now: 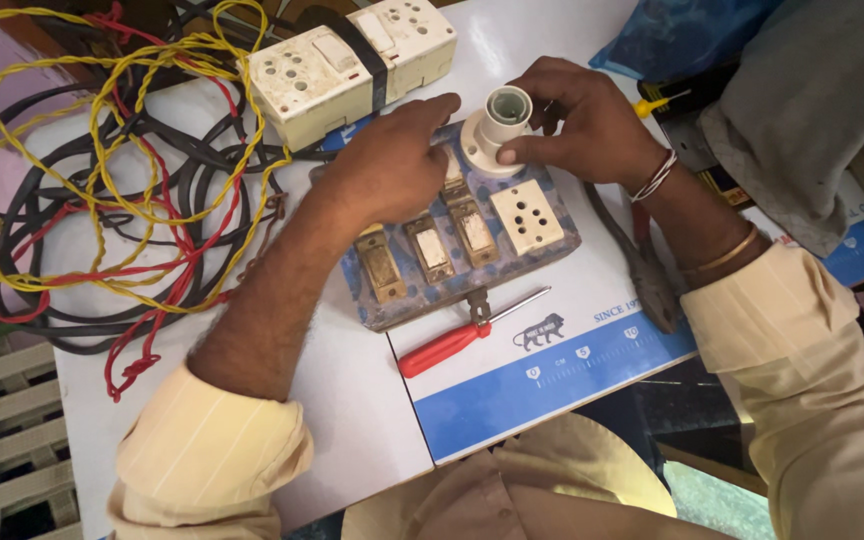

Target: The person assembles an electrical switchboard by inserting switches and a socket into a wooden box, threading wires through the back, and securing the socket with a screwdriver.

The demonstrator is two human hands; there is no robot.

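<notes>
white tabletop (352,400), woven strap seat (2,420) at left, dim warm light

Both forearms reach forward from rolled-up pale yellow sleeves and converge toward the middle. The left hand (392,160) lies palm down, knuckles up, fingers curled loosely with the index finger stretched out toward the right hand. The right hand (582,125) comes in from the other side, wrist bent, fingers and thumb curled in a pinching grip. Thread bands and a thin bangle circle the right wrist.
</notes>
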